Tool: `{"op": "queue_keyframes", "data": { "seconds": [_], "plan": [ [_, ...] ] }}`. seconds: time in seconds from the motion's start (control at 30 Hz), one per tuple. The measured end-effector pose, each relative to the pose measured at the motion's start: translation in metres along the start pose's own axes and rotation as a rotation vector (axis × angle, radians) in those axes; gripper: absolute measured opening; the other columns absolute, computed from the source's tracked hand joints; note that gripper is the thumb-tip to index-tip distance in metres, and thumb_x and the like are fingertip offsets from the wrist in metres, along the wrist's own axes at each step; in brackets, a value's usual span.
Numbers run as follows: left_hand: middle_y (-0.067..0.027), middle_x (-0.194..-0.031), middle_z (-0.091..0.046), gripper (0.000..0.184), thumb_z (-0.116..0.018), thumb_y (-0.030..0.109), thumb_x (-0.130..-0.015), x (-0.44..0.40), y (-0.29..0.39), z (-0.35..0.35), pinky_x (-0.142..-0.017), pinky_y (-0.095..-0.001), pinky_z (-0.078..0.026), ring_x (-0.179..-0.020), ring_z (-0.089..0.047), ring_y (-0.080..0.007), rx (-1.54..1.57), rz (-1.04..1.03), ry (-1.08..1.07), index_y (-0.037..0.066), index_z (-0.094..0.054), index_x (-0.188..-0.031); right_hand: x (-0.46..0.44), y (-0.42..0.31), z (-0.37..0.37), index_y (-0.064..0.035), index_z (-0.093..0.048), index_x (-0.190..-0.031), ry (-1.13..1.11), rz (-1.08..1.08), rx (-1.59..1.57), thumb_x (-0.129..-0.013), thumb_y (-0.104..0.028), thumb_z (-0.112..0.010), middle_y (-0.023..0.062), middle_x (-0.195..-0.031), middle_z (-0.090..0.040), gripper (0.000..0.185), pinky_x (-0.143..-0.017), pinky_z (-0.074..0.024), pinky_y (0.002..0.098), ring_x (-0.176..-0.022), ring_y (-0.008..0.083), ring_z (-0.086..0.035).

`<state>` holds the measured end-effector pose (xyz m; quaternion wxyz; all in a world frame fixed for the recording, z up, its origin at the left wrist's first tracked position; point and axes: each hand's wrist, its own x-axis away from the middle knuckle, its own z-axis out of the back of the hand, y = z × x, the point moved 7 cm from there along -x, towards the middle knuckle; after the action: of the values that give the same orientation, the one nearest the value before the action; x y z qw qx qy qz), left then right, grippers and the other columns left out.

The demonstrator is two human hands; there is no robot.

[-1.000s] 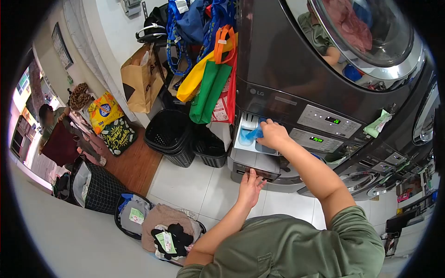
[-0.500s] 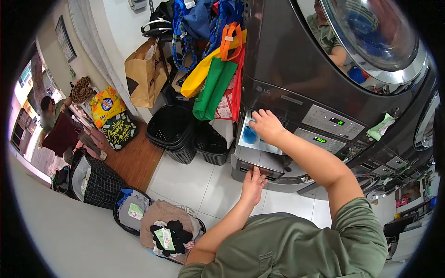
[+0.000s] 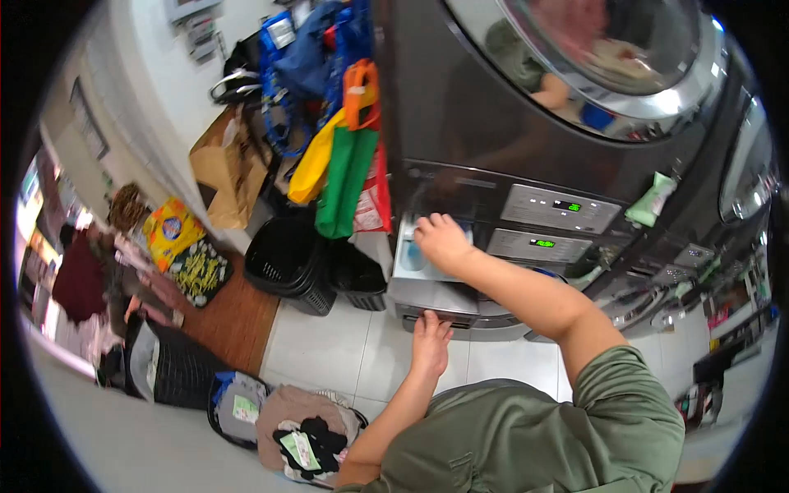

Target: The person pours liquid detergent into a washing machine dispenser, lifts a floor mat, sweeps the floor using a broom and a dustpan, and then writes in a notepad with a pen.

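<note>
Your right hand point(image 3: 442, 244) is over the pulled-out drawer point(image 3: 404, 264), fingers bent downward; whether its grip is closed on anything, you cannot tell from here. Blue point(image 3: 416, 255) shows in the drawer's white inside, just beside those fingers. Your left hand point(image 3: 430, 349) is open, fingertips touching the drawer's grey front. Above and to the right, two control panels point(image 3: 560, 209) show green digits, beneath a round glass door point(image 3: 612, 41).

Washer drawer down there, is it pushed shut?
No, the drawer is pulled out, with the right hand over it and the left hand touching it.
</note>
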<state>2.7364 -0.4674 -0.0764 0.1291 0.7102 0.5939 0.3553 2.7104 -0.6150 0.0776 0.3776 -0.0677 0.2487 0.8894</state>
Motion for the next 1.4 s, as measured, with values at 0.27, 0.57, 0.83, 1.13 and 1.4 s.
{"op": "queue_keyframes", "data": {
  "seconds": [0.27, 0.57, 0.83, 1.13, 1.4],
  "plan": [
    [0.0009, -0.113, -0.053, 0.046, -0.051, 0.053, -0.091, -0.051, 0.015, -0.021, -0.090, -0.0413, -0.034, -0.111, -0.050, -0.0187, -0.073, 0.031, -0.027, 0.020, -0.044, -0.122, 0.115, 0.073, 0.007, -0.0057, -0.049, -0.118, 0.466, -0.851, -1.604, -0.076, -0.010, -0.076, 0.0061, -0.109, -0.055, 0.051, -0.083, -0.0489, 0.0323, -0.099, 0.0191, -0.058],
    [-0.0023, -0.130, -0.050, 0.057, -0.050, 0.057, -0.089, -0.200, 0.022, -0.074, -0.096, -0.0416, -0.031, -0.124, -0.041, -0.0199, -0.022, 0.124, -0.061, 0.017, -0.043, -0.127, 0.276, 0.117, -0.012, -0.0144, -0.059, -0.116, 0.568, -1.145, -0.891, -0.063, -0.027, -0.084, 0.0252, -0.148, -0.022, 0.060, -0.104, -0.0342, 0.0424, -0.131, 0.0350, -0.038],
    [-0.0069, -0.129, -0.052, 0.056, -0.054, 0.052, -0.090, -0.198, 0.028, -0.070, -0.096, -0.0392, -0.037, -0.121, -0.048, -0.0233, -0.117, 0.116, -0.072, 0.015, -0.041, -0.129, 0.283, 0.132, -0.037, -0.0186, -0.061, -0.116, 0.500, -1.203, -0.823, -0.059, -0.035, -0.084, 0.0316, -0.150, -0.013, 0.064, -0.108, -0.0269, 0.0471, -0.136, 0.0433, -0.028],
    [-0.0095, -0.088, -0.060, 0.011, -0.054, 0.016, -0.092, -0.103, -0.041, 0.173, -0.065, -0.0329, -0.055, -0.075, -0.060, -0.0218, -0.273, 0.377, 0.163, 0.005, -0.054, -0.095, 0.280, 0.140, -0.057, -0.0223, -0.062, -0.113, 0.430, -1.167, -0.822, -0.060, -0.038, -0.084, 0.0355, -0.149, -0.008, 0.060, -0.108, -0.0277, 0.0468, -0.135, 0.0478, -0.027],
    [-0.0118, -0.080, -0.060, 0.013, -0.051, 0.014, -0.091, 0.061, -0.093, 0.349, -0.054, -0.0322, -0.053, -0.064, -0.060, -0.0231, -0.993, 0.514, 0.371, 0.002, -0.052, -0.097, 0.302, 0.116, -0.075, -0.0236, -0.063, -0.114, 0.410, -1.167, -0.887, -0.059, -0.042, -0.084, 0.0380, -0.148, 0.000, 0.062, -0.109, -0.0246, 0.0513, -0.136, 0.0501, -0.021]
  ]
}}
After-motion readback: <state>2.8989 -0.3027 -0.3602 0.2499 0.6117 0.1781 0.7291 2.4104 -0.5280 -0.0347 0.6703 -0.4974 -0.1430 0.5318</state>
